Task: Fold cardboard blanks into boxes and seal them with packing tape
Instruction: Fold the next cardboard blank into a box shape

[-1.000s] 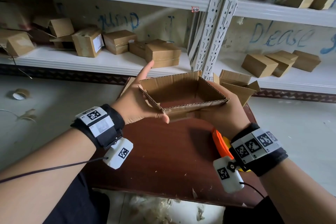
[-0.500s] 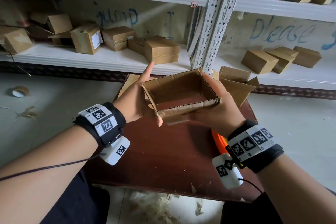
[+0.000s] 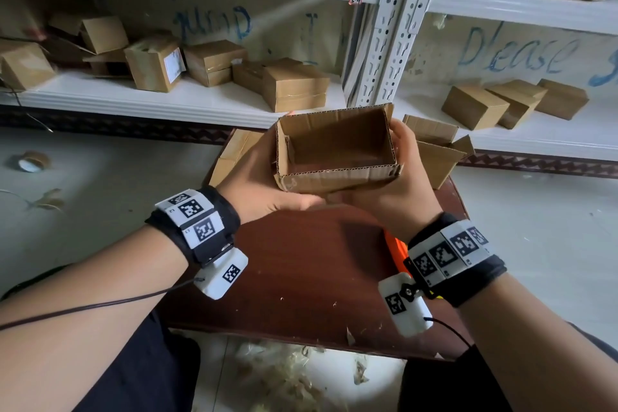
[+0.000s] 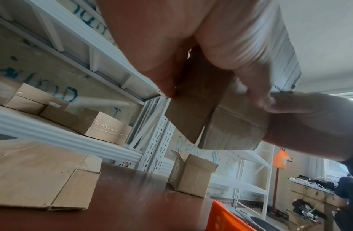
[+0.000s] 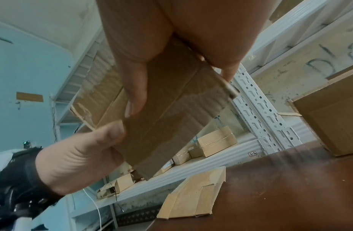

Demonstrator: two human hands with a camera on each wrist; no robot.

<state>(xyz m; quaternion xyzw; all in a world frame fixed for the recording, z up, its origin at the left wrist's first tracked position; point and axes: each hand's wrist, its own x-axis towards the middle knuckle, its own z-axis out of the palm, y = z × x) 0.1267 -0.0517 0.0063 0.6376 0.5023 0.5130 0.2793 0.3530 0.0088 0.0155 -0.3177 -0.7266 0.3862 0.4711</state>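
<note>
Both hands hold the box point(image 3: 336, 150) in the air above the table point(image 3: 301, 264), open side up. The left hand point(image 3: 257, 184) has a closed grip on its left end; the right hand point(image 3: 398, 191) is wrapped round its right end, thumb under the bottom flaps point(image 5: 171, 109). To do this well, press the flaps flush, keep the walls square, then tape the seam.

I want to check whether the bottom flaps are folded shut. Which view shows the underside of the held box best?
The right wrist view: the box underside fills it, flaps folded flat. The left wrist view shows it partly behind fingers. The head view shows only the open inside.
</note>
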